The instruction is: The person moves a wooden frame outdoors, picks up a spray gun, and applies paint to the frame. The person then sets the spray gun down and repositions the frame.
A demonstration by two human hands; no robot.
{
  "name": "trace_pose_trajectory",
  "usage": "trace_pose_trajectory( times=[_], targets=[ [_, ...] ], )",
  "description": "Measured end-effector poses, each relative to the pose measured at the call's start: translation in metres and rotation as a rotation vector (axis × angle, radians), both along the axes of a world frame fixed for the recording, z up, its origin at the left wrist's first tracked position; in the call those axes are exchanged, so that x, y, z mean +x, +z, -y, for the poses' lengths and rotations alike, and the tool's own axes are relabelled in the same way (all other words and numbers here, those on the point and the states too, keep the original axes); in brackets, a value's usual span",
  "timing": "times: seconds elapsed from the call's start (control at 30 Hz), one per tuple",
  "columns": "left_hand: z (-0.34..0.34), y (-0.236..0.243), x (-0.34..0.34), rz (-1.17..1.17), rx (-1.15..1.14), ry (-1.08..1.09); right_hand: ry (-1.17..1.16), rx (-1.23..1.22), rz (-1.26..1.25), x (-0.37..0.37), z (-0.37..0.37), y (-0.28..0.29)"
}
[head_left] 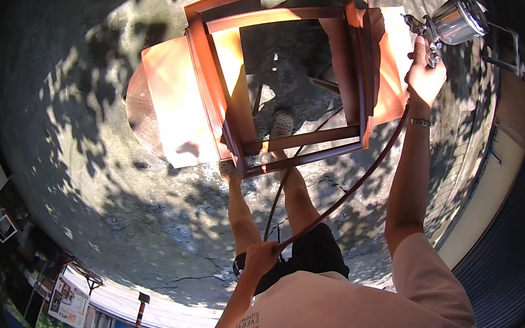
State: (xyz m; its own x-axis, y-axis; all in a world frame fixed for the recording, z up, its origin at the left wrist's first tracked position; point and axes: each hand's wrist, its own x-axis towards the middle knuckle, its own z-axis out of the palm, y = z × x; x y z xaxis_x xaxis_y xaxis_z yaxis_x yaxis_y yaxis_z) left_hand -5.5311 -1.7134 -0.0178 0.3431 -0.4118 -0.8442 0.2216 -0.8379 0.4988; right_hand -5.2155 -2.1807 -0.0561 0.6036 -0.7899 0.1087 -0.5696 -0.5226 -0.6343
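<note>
In the head view, my right hand (427, 77) is closed around the handle of a spray gun (458, 18) with a shiny metal cup, held out to the right. A dark red hose (358, 186) runs from the gun's handle down to my left hand (262, 258), which is wrapped round it near my waist. Left of the gun is a reddish-brown wooden frame (204, 73), made of an outer rectangle with inner rails. The gun is apart from the frame. Pale boards (175, 106) show on both sides beneath it, brightly sunlit.
My feet, one in a grey clog (282, 123), stand close to the frame's near rail. The concrete ground (105, 163) is patched with sun and leaf shadow. A round brown surface (141, 116) shows behind the left board. A low wall (477, 203) runs along the right.
</note>
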Motion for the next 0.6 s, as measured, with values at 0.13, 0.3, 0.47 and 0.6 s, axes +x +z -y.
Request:
trace_pose_trajectory(
  times=[0.13,0.3,0.47,0.6],
  targets=[
    [0.020,0.007,0.015,0.039,-0.027,0.054,-0.078,-0.132,-0.138,0.012,0.025,0.041],
    [0.022,0.005,0.011,0.041,-0.038,0.006,0.061,0.060,-0.141,0.021,0.009,0.058],
    [-0.008,-0.006,-0.015,0.049,-0.053,-0.011,0.202,0.426,-0.138,0.038,-0.089,0.076],
    [-0.027,-0.010,-0.031,0.113,-0.070,0.029,0.383,0.593,-0.087,0.052,-0.151,0.071]
  ],
)
